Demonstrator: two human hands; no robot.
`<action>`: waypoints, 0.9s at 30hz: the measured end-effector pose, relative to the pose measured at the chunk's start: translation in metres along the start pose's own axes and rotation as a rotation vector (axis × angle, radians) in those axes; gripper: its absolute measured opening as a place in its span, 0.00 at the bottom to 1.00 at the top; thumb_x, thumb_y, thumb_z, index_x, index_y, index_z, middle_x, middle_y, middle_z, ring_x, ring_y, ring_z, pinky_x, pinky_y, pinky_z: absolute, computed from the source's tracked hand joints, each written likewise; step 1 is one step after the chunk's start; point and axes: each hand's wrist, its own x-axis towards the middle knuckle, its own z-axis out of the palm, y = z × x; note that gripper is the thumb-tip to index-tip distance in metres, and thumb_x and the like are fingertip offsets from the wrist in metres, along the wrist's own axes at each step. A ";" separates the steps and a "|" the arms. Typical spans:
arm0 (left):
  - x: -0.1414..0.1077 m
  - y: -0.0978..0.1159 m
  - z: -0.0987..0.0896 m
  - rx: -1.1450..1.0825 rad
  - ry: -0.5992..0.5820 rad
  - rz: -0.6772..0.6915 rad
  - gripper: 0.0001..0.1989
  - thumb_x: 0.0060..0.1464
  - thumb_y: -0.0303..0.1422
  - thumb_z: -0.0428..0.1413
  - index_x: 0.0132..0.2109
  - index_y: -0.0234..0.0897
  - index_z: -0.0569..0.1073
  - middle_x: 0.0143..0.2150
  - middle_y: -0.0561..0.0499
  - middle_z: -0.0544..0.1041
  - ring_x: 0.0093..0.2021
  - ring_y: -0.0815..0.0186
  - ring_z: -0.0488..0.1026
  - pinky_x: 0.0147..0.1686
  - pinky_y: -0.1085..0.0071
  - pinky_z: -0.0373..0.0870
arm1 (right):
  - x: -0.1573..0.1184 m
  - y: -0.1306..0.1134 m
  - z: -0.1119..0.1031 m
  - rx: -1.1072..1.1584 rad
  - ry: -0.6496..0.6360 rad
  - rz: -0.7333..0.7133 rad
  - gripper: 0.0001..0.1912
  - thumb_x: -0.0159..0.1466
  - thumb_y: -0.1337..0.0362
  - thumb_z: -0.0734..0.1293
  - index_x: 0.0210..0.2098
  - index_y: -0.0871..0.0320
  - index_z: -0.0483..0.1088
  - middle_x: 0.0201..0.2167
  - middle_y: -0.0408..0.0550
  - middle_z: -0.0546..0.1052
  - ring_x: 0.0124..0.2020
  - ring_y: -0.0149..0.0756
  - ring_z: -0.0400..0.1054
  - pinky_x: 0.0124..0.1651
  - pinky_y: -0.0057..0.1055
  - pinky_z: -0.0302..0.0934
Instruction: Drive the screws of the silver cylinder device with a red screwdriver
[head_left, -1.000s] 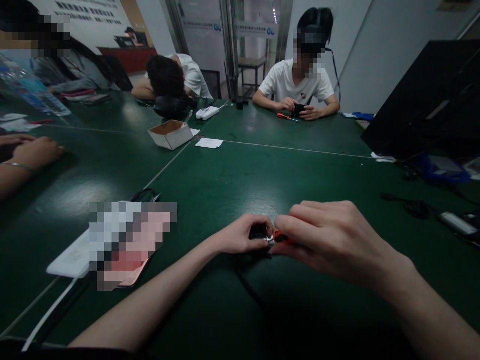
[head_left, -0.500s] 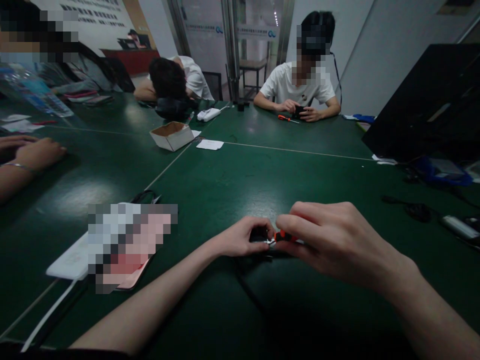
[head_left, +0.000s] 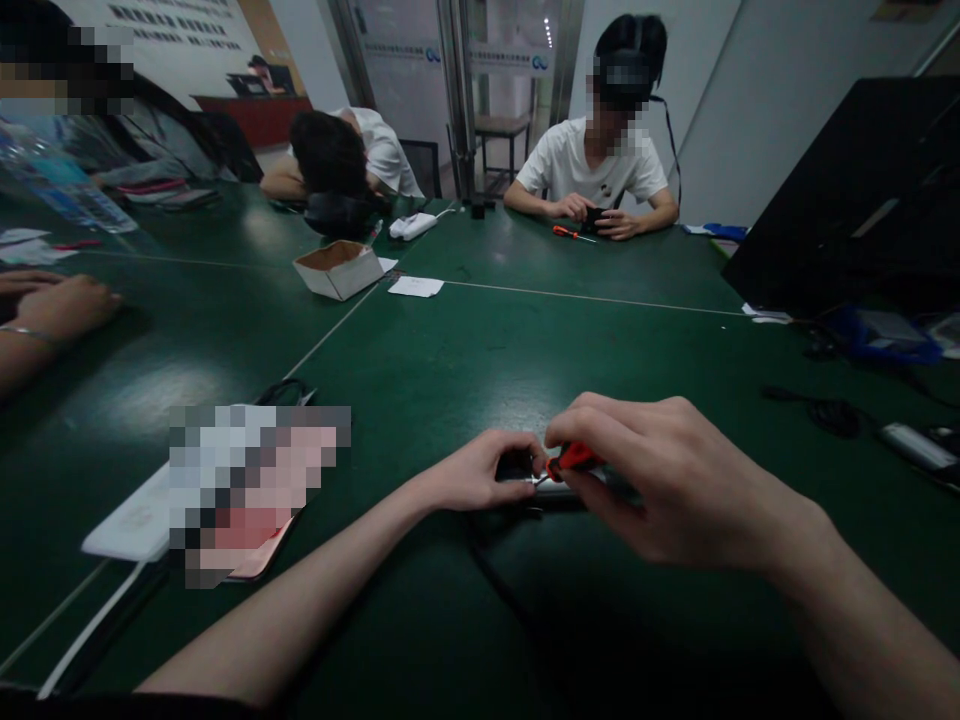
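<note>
My right hand (head_left: 660, 480) pinches a red and black screwdriver handle (head_left: 576, 457) between thumb and fingers, its thin shaft angled down to the left. My left hand (head_left: 480, 470) is closed around the left end of a dark and silver device (head_left: 559, 488) lying on the green table (head_left: 420, 390). The screwdriver's tip lies close to my left thumb and fingertip; whether it touches a screw is too small to tell. A dark cable (head_left: 495, 580) runs from near the device toward the table's front edge. Part of the device is hidden behind my fingers.
At left lie a white power bank (head_left: 131, 515) and a pinkish phone (head_left: 281, 540). Farther back are an open box (head_left: 341, 272) and a paper slip (head_left: 416, 287). Black screen (head_left: 855, 200) and power strip (head_left: 919, 447) stand at right. Several people sit around; one handles a dark object.
My right hand has shifted slightly up and left, tilting the screwdriver so more of its red handle shows. My left hand keeps its hold. The view has shifted slightly.
</note>
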 end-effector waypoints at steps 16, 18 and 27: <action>0.000 0.005 0.001 0.017 0.016 -0.021 0.11 0.54 0.34 0.60 0.43 0.33 0.72 0.39 0.48 0.75 0.43 0.57 0.72 0.43 0.65 0.70 | 0.001 -0.001 0.000 0.054 -0.051 -0.013 0.18 0.62 0.74 0.61 0.51 0.60 0.62 0.51 0.47 0.69 0.45 0.31 0.65 0.40 0.26 0.59; 0.000 0.004 0.001 0.013 0.018 -0.040 0.11 0.54 0.34 0.60 0.43 0.33 0.72 0.40 0.48 0.75 0.43 0.57 0.72 0.43 0.65 0.70 | 0.001 -0.001 0.000 0.067 -0.056 -0.002 0.16 0.63 0.75 0.61 0.50 0.59 0.62 0.45 0.46 0.71 0.39 0.30 0.65 0.35 0.26 0.57; 0.002 0.005 -0.001 -0.042 -0.016 0.007 0.09 0.52 0.32 0.60 0.40 0.33 0.72 0.37 0.49 0.76 0.38 0.61 0.73 0.39 0.69 0.70 | 0.001 0.002 0.005 -0.156 0.071 -0.051 0.07 0.70 0.59 0.62 0.42 0.56 0.63 0.28 0.39 0.65 0.25 0.29 0.56 0.25 0.30 0.44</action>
